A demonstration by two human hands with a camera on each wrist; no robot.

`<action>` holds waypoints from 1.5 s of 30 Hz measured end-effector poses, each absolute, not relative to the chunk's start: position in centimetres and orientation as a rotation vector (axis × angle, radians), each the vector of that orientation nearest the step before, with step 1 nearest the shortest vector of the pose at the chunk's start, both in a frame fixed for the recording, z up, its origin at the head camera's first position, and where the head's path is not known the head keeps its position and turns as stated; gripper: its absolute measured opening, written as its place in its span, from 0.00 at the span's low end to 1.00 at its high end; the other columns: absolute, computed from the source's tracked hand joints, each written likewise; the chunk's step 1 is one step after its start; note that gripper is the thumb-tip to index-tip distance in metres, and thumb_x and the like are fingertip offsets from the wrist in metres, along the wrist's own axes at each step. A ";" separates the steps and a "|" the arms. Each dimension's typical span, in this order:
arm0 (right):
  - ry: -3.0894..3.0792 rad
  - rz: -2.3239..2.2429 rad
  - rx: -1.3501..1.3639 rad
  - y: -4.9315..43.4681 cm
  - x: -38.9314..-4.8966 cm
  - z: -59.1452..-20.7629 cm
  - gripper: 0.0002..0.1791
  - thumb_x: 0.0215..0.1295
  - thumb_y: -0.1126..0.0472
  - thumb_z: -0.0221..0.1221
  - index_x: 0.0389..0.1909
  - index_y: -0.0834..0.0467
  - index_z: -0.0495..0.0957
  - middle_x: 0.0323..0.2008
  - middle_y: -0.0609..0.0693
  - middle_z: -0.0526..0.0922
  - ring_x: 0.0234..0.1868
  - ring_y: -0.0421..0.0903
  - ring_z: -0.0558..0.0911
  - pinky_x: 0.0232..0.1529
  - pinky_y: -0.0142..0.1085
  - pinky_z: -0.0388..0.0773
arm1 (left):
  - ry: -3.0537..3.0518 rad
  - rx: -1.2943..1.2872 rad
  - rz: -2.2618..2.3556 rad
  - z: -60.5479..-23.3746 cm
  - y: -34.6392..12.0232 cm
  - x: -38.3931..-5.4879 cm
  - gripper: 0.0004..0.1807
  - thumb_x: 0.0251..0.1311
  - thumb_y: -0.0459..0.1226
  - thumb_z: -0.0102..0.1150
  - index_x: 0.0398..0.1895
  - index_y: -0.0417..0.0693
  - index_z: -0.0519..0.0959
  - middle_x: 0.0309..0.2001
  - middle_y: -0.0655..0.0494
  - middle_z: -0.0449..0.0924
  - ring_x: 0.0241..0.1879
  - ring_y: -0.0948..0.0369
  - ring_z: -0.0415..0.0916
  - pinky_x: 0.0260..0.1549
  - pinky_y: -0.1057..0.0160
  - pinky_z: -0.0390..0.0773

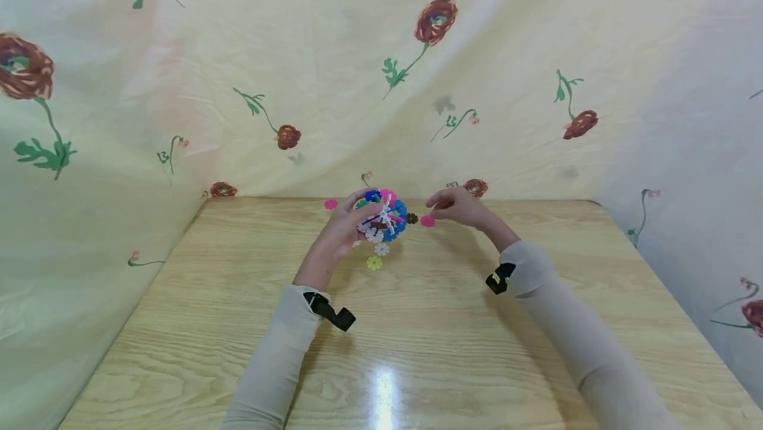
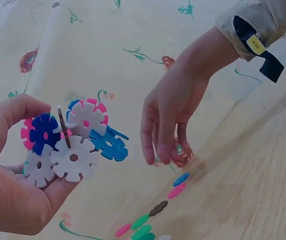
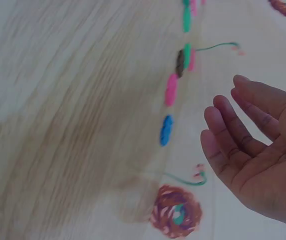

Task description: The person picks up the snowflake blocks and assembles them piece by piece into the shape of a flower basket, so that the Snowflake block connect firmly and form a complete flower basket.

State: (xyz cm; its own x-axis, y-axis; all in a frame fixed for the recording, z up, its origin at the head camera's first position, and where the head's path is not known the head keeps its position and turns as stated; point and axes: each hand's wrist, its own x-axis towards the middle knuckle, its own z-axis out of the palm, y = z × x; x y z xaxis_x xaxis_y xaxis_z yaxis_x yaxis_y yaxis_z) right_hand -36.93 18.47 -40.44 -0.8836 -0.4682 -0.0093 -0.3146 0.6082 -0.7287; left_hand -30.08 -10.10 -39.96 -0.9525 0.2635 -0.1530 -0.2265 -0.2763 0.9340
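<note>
My left hand point(image 1: 341, 228) grips a cluster of interlocking plastic flower discs point(image 1: 384, 216) in blue, white, pink and green. In the left wrist view white discs point(image 2: 74, 158) and a dark blue disc point(image 2: 45, 134) show on it, with a brown one edge-on between. To the right, my right hand point(image 1: 460, 208) hovers over the table with its fingers loosely bent and nothing between them. Close below it lie a pink disc point(image 1: 427, 220) and a blue disc point(image 3: 166, 130). A brown disc point(image 1: 412, 218) lies between the cluster and the pink one.
Nearer on the wooden table point(image 1: 417, 324) lie a yellow-green disc point(image 1: 373, 262) and a white disc point(image 1: 381, 249). Another pink disc point(image 1: 330, 204) is left of the cluster, near the far edge. Behind the table hangs a flowered cloth point(image 1: 334, 72). Green discs point(image 2: 140, 221) lie in the row too.
</note>
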 end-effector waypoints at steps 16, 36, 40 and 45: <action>2.679 -0.981 -0.582 18.7 -39.5 -44.1 0.15 0.65 0.64 0.68 0.52 0.64 0.85 0.37 0.57 0.85 0.34 0.45 0.74 0.34 0.33 0.72 | 1.722 0.044 2.211 -40.2 -9.8 -30.0 0.32 0.68 0.38 0.62 0.74 0.52 0.66 0.56 0.44 0.78 0.41 0.59 0.83 0.36 0.62 0.85; 2.563 -1.073 -0.654 18.2 -38.8 -44.1 0.15 0.58 0.73 0.68 0.47 0.65 0.82 0.44 0.62 0.84 0.44 0.52 0.81 0.45 0.37 0.80 | 1.726 -0.014 2.198 -39.9 -9.6 -30.2 0.35 0.66 0.36 0.66 0.75 0.54 0.65 0.60 0.42 0.77 0.46 0.57 0.83 0.40 0.60 0.85; 2.533 -1.134 -0.659 18.1 -38.6 -43.9 0.14 0.58 0.74 0.68 0.46 0.66 0.81 0.43 0.63 0.85 0.43 0.52 0.82 0.43 0.35 0.81 | 1.729 -0.019 2.199 -39.9 -9.6 -30.3 0.36 0.65 0.36 0.66 0.76 0.54 0.65 0.60 0.43 0.78 0.49 0.56 0.82 0.41 0.59 0.85; 2.458 -1.262 -0.618 18.1 -38.4 -43.5 0.14 0.61 0.75 0.65 0.48 0.68 0.82 0.46 0.67 0.84 0.44 0.54 0.81 0.42 0.36 0.80 | 1.723 -0.004 2.204 -39.7 -9.5 -30.4 0.37 0.66 0.36 0.65 0.77 0.56 0.64 0.59 0.45 0.78 0.48 0.57 0.82 0.52 0.50 0.84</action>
